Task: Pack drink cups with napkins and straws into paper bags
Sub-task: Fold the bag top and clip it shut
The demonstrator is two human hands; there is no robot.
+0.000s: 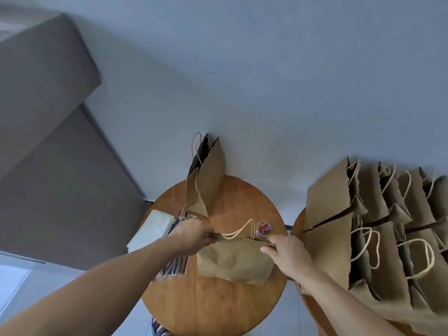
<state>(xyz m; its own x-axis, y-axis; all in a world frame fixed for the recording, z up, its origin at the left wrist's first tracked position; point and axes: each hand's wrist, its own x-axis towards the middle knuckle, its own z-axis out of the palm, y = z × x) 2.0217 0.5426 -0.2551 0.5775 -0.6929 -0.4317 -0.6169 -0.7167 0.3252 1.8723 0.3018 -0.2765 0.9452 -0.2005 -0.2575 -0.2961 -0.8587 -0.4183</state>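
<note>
Together, left hand (192, 236) and right hand (288, 253) fingers pinch the paper bag's (232, 261) top corners.

Light is soft and even, daylight-like, with a cool blue-grey cast over the wall (266, 69). Brightest patch is on the floor (14, 280), lower left, nearly washed out. Grey panel (48, 166) on the left is darker and flat.

Shadows are faint and soft-edged. A dim one lies under the paper bag (232, 260) on the round table (218, 309). Dark folds show between the row of bags (339, 214) on the right.

Mild sheen on the wood, no hard glare.

Wide-angle stretch: forearms (97, 287) balloon toward the bottom corners and straight edges bow. Slightly soft overall, with small detail smeared.
</note>
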